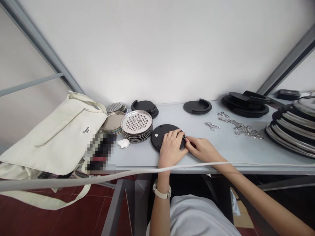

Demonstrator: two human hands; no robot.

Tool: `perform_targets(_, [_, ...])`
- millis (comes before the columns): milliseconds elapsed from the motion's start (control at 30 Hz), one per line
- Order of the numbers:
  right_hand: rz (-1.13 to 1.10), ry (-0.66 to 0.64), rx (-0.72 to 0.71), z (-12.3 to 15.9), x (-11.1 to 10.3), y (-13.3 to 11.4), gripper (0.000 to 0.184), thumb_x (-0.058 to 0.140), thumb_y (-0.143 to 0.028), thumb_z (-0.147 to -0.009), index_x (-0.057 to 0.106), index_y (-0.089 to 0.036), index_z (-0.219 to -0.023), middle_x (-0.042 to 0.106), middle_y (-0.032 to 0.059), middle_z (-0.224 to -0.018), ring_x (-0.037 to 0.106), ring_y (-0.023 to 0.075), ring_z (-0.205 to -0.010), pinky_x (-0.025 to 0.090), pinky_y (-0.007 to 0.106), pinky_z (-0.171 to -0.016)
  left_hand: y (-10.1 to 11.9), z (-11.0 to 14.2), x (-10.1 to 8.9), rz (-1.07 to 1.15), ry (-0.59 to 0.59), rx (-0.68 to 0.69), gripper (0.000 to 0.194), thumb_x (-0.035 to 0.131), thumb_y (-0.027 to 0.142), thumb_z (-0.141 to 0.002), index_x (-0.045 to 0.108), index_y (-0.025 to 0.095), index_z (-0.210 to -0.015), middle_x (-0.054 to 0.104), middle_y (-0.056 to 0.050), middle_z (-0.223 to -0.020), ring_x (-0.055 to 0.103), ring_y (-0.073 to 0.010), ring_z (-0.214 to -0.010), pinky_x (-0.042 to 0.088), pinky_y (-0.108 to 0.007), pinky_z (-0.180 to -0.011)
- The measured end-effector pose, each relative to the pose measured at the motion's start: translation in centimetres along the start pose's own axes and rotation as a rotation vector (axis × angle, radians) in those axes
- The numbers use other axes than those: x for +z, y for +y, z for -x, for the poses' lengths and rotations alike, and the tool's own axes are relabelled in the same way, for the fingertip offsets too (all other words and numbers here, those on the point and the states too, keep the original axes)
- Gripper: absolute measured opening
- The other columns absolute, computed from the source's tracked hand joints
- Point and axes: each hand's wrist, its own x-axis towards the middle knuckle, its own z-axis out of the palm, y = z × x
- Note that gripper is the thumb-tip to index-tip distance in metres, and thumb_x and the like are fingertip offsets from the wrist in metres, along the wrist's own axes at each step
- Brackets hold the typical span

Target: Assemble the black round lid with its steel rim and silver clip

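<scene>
A black round disc (157,141) with a white dot lies flat on the table in front of me. My left hand (172,146) presses over its right half, fingers together on top and thumb near the right edge, holding it. At that same edge, my right hand (200,149) pinches a small metal clip (184,136) between thumb and fingertips; most of the clip is hidden. To the left of the disc stands a stack of silver perforated round plates (137,122). Loose wire clips (212,126) lie to the right, beside a tangled pile of more clips (242,128).
Black round trays (197,107) sit along the wall, with a taller black stack (246,106) at the back right. Metal-rimmed discs (290,131) pile up far right. A cream bag (56,131) occupies the left. A white cable (137,171) crosses before the table edge.
</scene>
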Motion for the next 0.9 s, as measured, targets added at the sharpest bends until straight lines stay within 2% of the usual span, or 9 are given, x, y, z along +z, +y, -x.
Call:
perform_targets(367, [-0.001,0.01,-0.005,0.0,0.04,-0.03,0.036,0.032,-0.031,-0.092,0.064,-0.017,-0.083,0.068,0.0063,-0.068,0.055,0.0146,-0.053,0.029,0.025,-0.056,-0.12,0.04,0.05,-0.016,0.012,0.017,0.031,0.055,0.026,-0.086,0.051,0.021,-0.117,0.052,-0.005,-0.127,0.046,-0.0215,-0.117,0.035,-0.036,-0.099])
perform_targets(633, [0.014,0.02,-0.02,0.04,0.04,-0.05,0.029,0.039,-0.026,-0.083,0.058,-0.019,-0.063,0.064,0.0042,-0.058,0.051,0.0127,-0.048,0.026,0.025,-0.053,-0.22,0.01,-0.04,-0.01,-0.017,0.019,0.036,0.059,0.028,-0.083,0.051,0.022,-0.118,0.051,-0.005,-0.129,0.044,-0.0223,-0.118,0.035,-0.037,-0.1])
perform_targets(900, [-0.006,0.022,0.006,-0.02,0.07,-0.12,0.032,0.038,-0.029,-0.085,0.057,-0.019,-0.061,0.062,0.0038,-0.056,0.049,0.0124,-0.047,0.026,0.025,-0.053,-0.15,-0.02,0.08,-0.01,-0.011,0.01,0.033,0.056,0.026,-0.085,0.051,0.023,-0.118,0.051,-0.005,-0.129,0.045,-0.0222,-0.119,0.035,-0.037,-0.1])
